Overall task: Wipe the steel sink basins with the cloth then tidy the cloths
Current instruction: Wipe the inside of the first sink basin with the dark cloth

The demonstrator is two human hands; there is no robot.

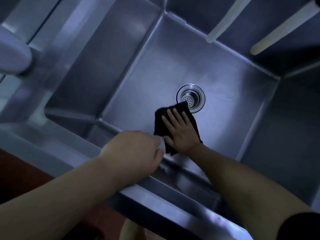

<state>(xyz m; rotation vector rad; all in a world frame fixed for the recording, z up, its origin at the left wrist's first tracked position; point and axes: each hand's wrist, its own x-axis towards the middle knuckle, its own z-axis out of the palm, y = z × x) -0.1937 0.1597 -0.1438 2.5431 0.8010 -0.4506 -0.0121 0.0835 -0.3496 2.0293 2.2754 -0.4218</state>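
Right hand (180, 130) lies flat, fingers spread, pressing the dark square cloth (174, 122) on the steel basin floor (225, 118) beside the round perforated drain strainer (190, 98). We judge its corner may snag there. Left hand (133, 149) is fisted around something pale.

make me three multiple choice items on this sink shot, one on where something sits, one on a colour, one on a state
1. Where does the dark cloth lie relative to the round steel drain strainer?
A. far corner of the basin
B. just on the near side of it, one corner overlapping its rim
C. on the front rim of the steel sink basin

2. What colour is the cloth under the right hand?
A. black or near black
B. yellow
C. pale green

3. How is the right hand set?
A. clenched in a fist
B. pinching a corner
C. flat, fingers spread on the cloth

Answers: 1 B, a cloth corner covers the strainer's edge; 2 A, it reads very dark; 3 C, the palm presses down, while the left hand is closed by the rim.
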